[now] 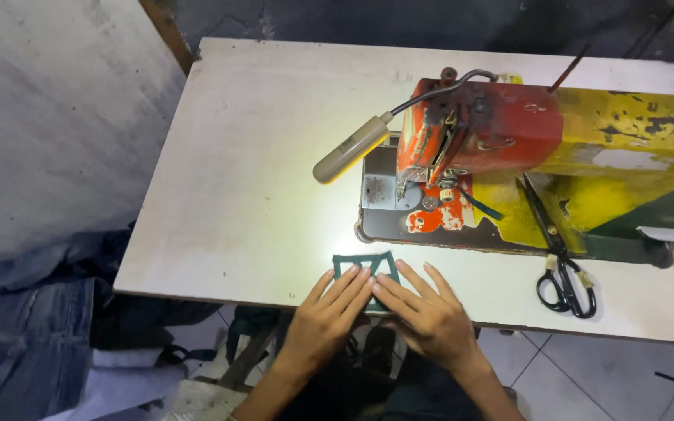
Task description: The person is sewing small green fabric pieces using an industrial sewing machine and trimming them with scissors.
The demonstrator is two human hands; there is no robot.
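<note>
while seemingly flat, dark cloth piece (364, 267) underlies both hands (376, 312).

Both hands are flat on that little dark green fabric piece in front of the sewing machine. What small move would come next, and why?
Probably sliding the green fabric piece forward toward the needle area: the left hand and right hand press it flat at the table edge, short of the machine's plate.
</note>
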